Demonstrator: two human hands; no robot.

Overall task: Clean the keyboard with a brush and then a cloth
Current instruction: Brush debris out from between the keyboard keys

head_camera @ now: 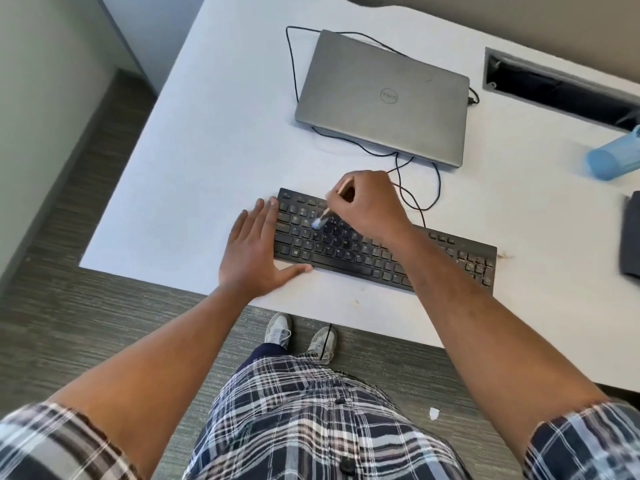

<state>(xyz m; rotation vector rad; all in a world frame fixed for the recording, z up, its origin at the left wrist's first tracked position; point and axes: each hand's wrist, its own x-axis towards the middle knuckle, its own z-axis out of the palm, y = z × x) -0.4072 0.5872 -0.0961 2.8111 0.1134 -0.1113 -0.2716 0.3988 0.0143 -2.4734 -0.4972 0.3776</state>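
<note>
A black keyboard (450, 258) lies on the white desk (214, 140) near its front edge. My right hand (370, 202) grips a thin wooden-handled brush (322, 216) above the keyboard's left half, and the brush's pale bristles touch the keys in the upper rows. My left hand (252, 251) lies flat with straight fingers against the keyboard's left end, thumb along the front edge. A dark folded cloth (631, 237) sits at the desk's right edge, partly cut off by the frame.
A shut grey laptop (384, 98) sits behind the keyboard with a black cable (294, 64) looping around it. A blue cup (613, 157) lies on its side at the right. A cable slot (554, 88) opens in the desk's far right.
</note>
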